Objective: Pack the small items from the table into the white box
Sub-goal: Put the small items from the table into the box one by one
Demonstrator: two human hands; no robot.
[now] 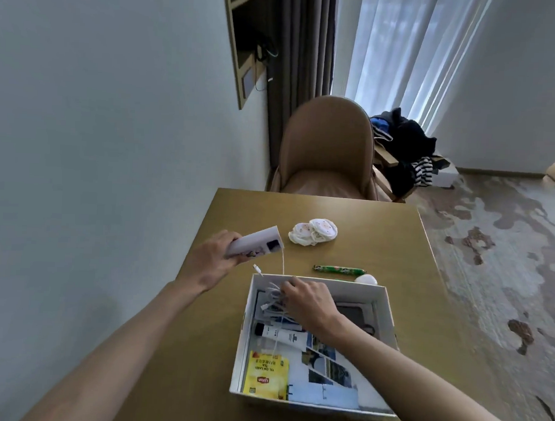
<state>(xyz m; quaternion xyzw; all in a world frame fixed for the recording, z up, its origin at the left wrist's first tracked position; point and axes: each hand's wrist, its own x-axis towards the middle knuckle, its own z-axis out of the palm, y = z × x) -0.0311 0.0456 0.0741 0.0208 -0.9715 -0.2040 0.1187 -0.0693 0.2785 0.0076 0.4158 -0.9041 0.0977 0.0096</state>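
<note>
My right hand [307,302] holds the cable [274,301] down inside the white box [355,288]. My left hand [213,258] grips the power bank [255,244] just left of the box, and I'd lower that in next.

Walls: a plain pale wall [98,123] runs along the left; another pale wall [513,93] closes the far right.
Shelf: a wooden shelf unit [242,49] is set into the left wall, far end.
Window: daylight comes through a sheer white curtain [404,50], with a dark drape [302,52] just left of it.
Furniture: a brown wooden table [380,240] stands near, with a tan padded chair [327,142] at its far edge.
Clothes: dark and striped garments [406,136] are heaped right of the chair.
Floor: grey carpet [490,251] with brown blotches, right.
</note>
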